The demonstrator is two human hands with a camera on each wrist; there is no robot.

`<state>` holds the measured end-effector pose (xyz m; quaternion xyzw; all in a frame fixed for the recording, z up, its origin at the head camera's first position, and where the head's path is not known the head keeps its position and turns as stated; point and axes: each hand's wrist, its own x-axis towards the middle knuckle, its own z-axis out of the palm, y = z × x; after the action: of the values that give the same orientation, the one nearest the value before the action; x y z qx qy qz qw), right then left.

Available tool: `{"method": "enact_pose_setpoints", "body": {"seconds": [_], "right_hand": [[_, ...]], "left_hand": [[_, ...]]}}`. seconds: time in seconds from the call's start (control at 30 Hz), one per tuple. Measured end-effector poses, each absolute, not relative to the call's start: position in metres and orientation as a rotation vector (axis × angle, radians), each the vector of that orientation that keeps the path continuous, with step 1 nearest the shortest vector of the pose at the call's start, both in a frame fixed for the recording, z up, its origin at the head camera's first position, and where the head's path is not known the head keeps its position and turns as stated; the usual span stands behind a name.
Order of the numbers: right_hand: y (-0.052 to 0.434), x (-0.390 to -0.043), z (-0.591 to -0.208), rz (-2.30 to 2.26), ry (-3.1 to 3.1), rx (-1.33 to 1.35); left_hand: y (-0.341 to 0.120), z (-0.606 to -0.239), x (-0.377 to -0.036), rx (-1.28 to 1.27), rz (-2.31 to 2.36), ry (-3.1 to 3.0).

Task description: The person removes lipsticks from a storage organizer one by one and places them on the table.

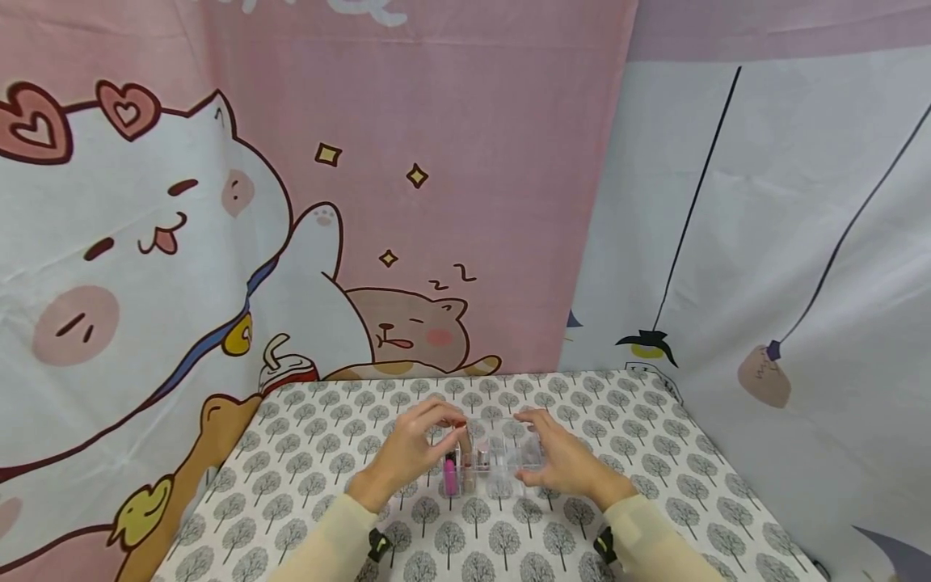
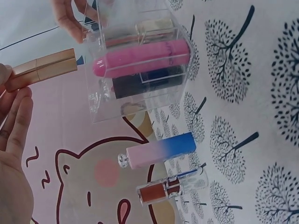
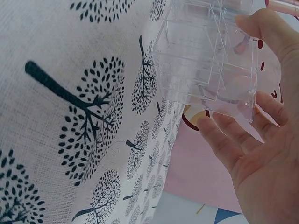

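My left hand (image 1: 416, 444) pinches a rose-gold lipstick tube (image 2: 46, 69) between thumb and fingertips, above the left end of a clear acrylic organizer (image 1: 502, 462). In the left wrist view, a bright pink tube (image 2: 140, 58) and a dark tube (image 2: 149, 83) stand in its end compartments. My right hand (image 1: 566, 461) holds the organizer's other end, thumb at the near side and fingers at the far side. The right wrist view shows that end's clear compartments (image 3: 191, 56) with no tubes visible in them.
Left of the organizer stand a pink-and-blue tube (image 2: 161, 150) and a clear-bodied lip gloss tube (image 2: 159, 191), hidden behind my left hand in the head view. A tree-print cloth (image 1: 305, 453) covers the table. Behind it hangs a cartoon-printed curtain (image 1: 494, 162).
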<state>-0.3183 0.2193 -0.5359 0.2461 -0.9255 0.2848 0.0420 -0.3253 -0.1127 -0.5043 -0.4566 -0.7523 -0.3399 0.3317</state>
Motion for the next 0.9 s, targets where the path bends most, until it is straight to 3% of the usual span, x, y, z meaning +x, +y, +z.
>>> {"method": "enact_pose_setpoints", "body": {"seconds": [0.9], "right_hand": [[0.223,-0.318,-0.538,0.922,-2.839,0.742]], "left_hand": [[-0.163,-0.494,-0.323,-1.122,-0.843,-1.974]]}}
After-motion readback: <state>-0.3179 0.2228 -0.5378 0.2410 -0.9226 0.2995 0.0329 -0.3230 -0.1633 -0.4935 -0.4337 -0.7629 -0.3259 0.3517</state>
